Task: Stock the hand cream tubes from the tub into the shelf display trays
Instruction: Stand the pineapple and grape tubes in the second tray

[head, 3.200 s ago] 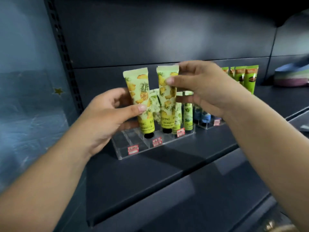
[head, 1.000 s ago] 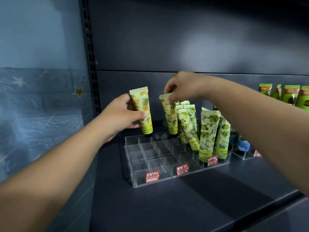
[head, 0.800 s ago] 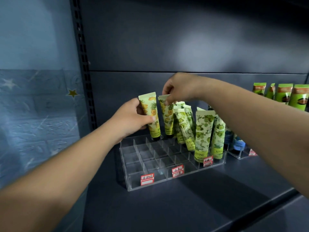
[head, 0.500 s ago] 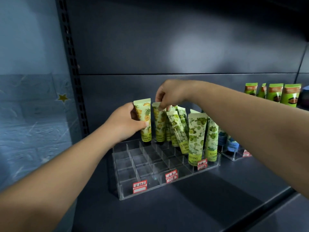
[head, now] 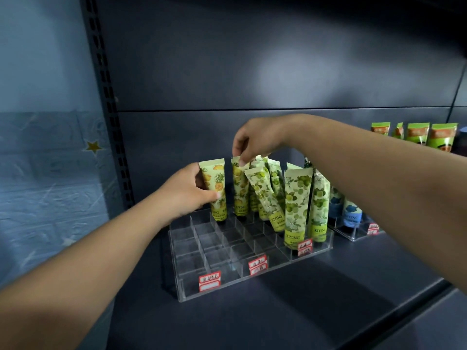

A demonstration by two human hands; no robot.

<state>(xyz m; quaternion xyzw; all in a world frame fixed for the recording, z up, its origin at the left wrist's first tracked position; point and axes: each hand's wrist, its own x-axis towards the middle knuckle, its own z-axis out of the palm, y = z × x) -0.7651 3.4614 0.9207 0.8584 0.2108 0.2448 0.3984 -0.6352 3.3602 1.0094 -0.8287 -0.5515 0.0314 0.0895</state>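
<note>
Standing cap-down in the clear acrylic divided tray's (head: 252, 251) twelve-o'clock row, two light, squashy pineapple-print tubes: left hand (head: 185, 192) grips one (head: 214, 188) mid-body, right hand (head: 255, 140) pinches the other's (head: 240, 190) stiffer crimped top, the likelier safe hold.

Both bare forearms are reaching forward and converging. The left hand (head: 185, 192) is gripping a pineapple-print tube (head: 214, 188) between thumb and curled fingers. The right hand (head: 255, 141), wrist bent downward, is pinching the top of a second tube (head: 239, 188) with its fingertips (head: 242, 161).
</note>
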